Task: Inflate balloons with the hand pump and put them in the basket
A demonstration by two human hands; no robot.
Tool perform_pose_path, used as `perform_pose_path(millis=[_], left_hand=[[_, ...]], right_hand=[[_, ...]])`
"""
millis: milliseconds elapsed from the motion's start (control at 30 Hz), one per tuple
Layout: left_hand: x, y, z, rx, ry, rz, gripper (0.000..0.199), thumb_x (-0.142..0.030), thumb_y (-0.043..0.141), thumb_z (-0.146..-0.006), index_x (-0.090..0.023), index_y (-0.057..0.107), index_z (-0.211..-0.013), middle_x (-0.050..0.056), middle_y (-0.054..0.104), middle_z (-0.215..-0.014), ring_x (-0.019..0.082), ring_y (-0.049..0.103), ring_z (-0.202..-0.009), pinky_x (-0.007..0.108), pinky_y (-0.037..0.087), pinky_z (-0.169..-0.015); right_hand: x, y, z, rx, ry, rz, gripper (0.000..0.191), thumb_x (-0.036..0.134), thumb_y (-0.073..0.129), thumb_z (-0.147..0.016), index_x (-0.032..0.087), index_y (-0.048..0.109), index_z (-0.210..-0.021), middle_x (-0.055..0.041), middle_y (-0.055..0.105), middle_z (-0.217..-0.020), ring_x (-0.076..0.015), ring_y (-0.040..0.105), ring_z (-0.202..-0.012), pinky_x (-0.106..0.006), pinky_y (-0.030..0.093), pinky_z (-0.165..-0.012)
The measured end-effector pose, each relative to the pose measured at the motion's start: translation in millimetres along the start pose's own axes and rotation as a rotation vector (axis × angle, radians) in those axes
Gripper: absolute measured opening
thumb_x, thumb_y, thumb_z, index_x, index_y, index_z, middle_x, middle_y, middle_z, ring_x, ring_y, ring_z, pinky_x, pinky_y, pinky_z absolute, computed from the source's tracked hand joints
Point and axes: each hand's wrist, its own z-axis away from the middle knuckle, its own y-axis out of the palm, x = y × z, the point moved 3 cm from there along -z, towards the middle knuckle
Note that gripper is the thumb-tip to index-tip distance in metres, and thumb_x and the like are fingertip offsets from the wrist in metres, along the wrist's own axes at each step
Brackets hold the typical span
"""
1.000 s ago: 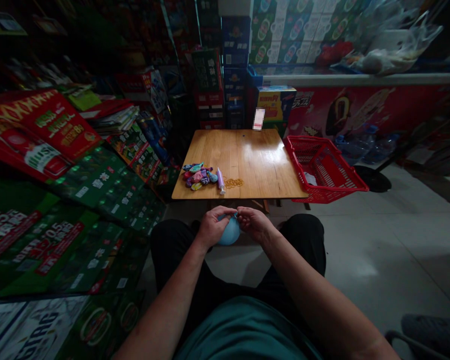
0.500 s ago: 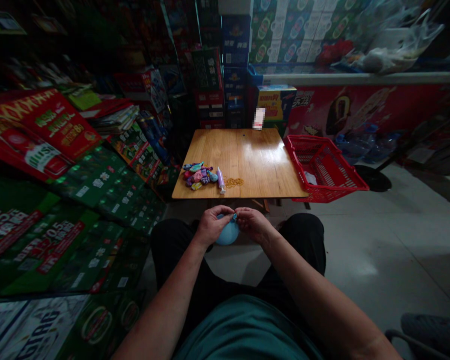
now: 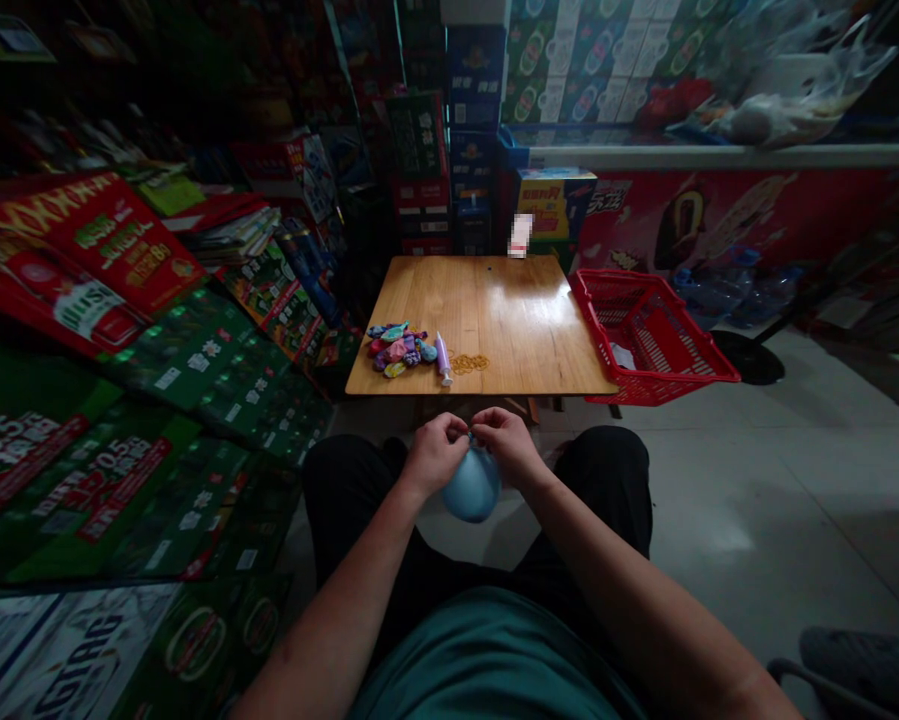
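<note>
When looking down between the knees (image 3: pixel 612 475), can see a blue balloon (image 3: pixel 471 488), blown up and round, hanging with its neck upward. Lies just below the fingertips of both hands, well in front of the belly. At the neck, can see the left hand (image 3: pixel 432 452) pinched narrow, holding the balloon between thumb and fingers. From the other side, can see the right hand (image 3: pixel 512 445) pinched at the same neck, almost meeting the left one. Cannot tell the exact contact of each fingertip, being too small.

Beyond the hands, can notice the wooden worktop (image 3: pixel 513 335). Near its front edge, from left to right, can find a pile of coloured limp balloons (image 3: pixel 398 350), a purple pump (image 3: pixel 443 358) and, just beside, some thin yellowish rings (image 3: pixel 470 364). Further right, can see a red basket (image 3: pixel 678 345); further left, stacked green cartons (image 3: pixel 194 375).
</note>
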Motion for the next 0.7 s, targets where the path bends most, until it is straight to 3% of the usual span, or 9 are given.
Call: perform_pose_path(millis=[100,200,333,433,533,700], left_hand=[[-3,1.9,-1,0.031,0.014,-0.003,0.021,-0.014,0.063,-0.076,-0.02,0.075,-0.092,0.005,0.074,-0.084,0.021,0.068,-0.079,0.031,0.046,-0.074],[-2,4.5,-2,0.043,0.01,0.026,0.016,-0.013,0.061,-0.076,-0.019,0.076,-0.079,0.006,0.074,-0.084,0.022,0.067,-0.083,0.032,0.046,-0.077],[6,5.8,-3,0.038,-0.04,0.122,0.013,-0.025,0.066,-0.081,-0.017,0.076,-0.085,0.007,0.074,-0.082,0.021,0.067,-0.077,0.03,0.047,-0.071],[16,4.6,-2,0.079,-0.168,0.457,0.021,-0.033,0.077,-0.076,-0.015,0.076,-0.088,0.007,0.074,-0.083,0.018,0.065,-0.072,0.028,0.048,-0.067],[22,2.9,-1,0.128,-0.327,0.822,0.03,-0.03,0.089,-0.063,-0.014,0.075,-0.084,0.005,0.072,-0.079,0.015,0.063,-0.068,0.027,0.048,-0.067],[20,1.0,-4,0.153,-0.368,0.873,0.03,-0.031,0.09,-0.061,-0.014,0.075,-0.08,0.005,0.07,-0.074,0.015,0.063,-0.065,0.028,0.049,-0.065]], right_hand=[[2,5,2,-0.032,-0.086,0.065,0.013,0.02,0.069,-0.065,0.019,0.066,-0.078,0.0014,0.065,-0.073,-0.0133,0.055,-0.065,-0.026,0.043,-0.063],[6,9,7,-0.032,-0.15,0.112,0.011,0.022,0.068,-0.068,0.02,0.067,-0.079,0.0007,0.066,-0.076,-0.0155,0.058,-0.071,-0.027,0.046,-0.068],[13,6,13,-0.053,-0.249,0.237,0.008,0.023,0.064,-0.074,0.02,0.067,-0.081,-0.0006,0.067,-0.079,-0.017,0.06,-0.075,-0.028,0.047,-0.072],[15,-1,14,-0.079,-0.251,0.314,0.01,0.023,0.062,-0.075,0.02,0.068,-0.083,-0.002,0.069,-0.08,-0.0179,0.061,-0.076,-0.029,0.048,-0.071],[15,-3,16,-0.017,-0.245,0.387,0.012,0.026,0.063,-0.078,0.019,0.069,-0.086,-0.0029,0.07,-0.081,-0.0182,0.063,-0.076,-0.029,0.049,-0.071],[17,0,21,0.122,-0.257,0.52,0.016,0.029,0.065,-0.082,0.019,0.074,-0.09,-0.004,0.072,-0.084,-0.0189,0.065,-0.08,-0.029,0.048,-0.073]])
